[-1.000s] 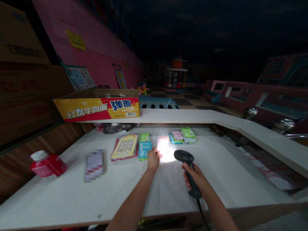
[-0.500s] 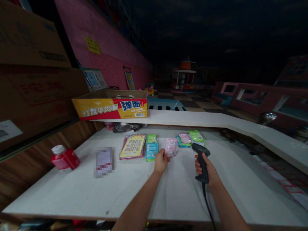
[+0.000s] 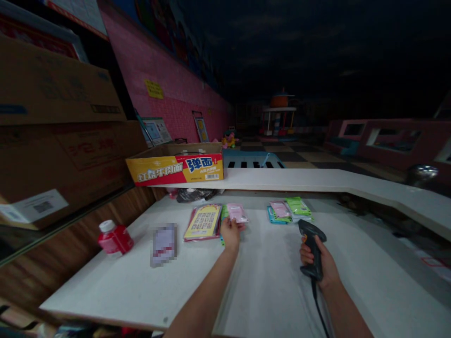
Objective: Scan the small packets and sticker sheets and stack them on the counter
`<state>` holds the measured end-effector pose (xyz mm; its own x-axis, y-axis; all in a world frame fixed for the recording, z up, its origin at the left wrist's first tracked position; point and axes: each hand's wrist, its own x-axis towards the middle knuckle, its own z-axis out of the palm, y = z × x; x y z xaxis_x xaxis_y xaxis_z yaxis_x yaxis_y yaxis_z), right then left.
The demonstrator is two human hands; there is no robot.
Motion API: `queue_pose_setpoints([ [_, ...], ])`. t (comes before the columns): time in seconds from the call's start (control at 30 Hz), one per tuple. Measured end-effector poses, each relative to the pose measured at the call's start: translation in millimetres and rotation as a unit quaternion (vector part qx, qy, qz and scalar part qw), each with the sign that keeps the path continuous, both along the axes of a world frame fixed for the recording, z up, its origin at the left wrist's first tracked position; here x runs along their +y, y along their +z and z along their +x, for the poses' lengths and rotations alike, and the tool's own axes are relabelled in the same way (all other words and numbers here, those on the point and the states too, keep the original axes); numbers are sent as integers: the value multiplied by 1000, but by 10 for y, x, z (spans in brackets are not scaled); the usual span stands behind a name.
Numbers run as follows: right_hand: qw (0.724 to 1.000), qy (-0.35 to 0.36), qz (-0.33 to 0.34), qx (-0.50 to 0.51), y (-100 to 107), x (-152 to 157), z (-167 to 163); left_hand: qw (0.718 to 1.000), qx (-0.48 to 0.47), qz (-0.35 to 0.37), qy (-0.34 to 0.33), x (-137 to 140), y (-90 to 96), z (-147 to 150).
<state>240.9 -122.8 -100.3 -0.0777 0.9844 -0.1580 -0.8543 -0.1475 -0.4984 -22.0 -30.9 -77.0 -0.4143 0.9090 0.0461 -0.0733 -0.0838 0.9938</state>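
My left hand is closed on a small pink packet, holding it over a pile of green and blue packets that it partly covers. Just left of that pile lie booklets with a yellow top sheet. A black barcode scanner is gripped by its handle in my right hand, its cord trailing down to the bottom edge. Beyond the scanner rests a second group of packets, with a pink one and a green one on top.
On the white counter stand a red bottle with a white cap and a pixelated flat item. A yellow and red carton sits on the raised ledge. Brown cardboard boxes are stacked at left.
My left hand has carried the pink packet left, from the bare counter onto the green and blue pile. My right hand still holds the scanner. The camera view has shifted.
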Motion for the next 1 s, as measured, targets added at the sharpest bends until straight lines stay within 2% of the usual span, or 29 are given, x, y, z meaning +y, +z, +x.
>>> queue_pose_setpoints([
  [0.17,1000,-3,-7,15,24,-15,-9,991,-85,-99,38,258,232,-144],
  [0.33,999,-11,-23,40,26,-15,-20,992,-96,-77,35,100,189,-236],
  [0.43,999,-13,-28,41,42,-27,-19,999,-5,-48,18,-92,164,-273],
  [0.5,999,-13,-32,39,55,-36,-17,987,156,-33,10,-216,203,-290],
  [0.57,999,-14,-34,40,61,-42,-16,935,354,-5,-16,-308,275,-298],
  [0.63,998,-17,-34,47,57,-45,-15,856,511,22,-78,-352,347,-292],
  [0.7,998,-16,-32,53,44,-44,-15,787,600,17,-141,-348,389,-268],
  [0.73,998,-15,-30,54,34,-42,-14,763,626,1,-161,-331,395,-252],
  [0.83,998,-12,-23,52,2,-29,-10,719,671,-63,-172,-256,380,-197],
  [1.0,998,-2,-18,64,-40,0,11,697,695,-110,-139,-147,376,-158],
])
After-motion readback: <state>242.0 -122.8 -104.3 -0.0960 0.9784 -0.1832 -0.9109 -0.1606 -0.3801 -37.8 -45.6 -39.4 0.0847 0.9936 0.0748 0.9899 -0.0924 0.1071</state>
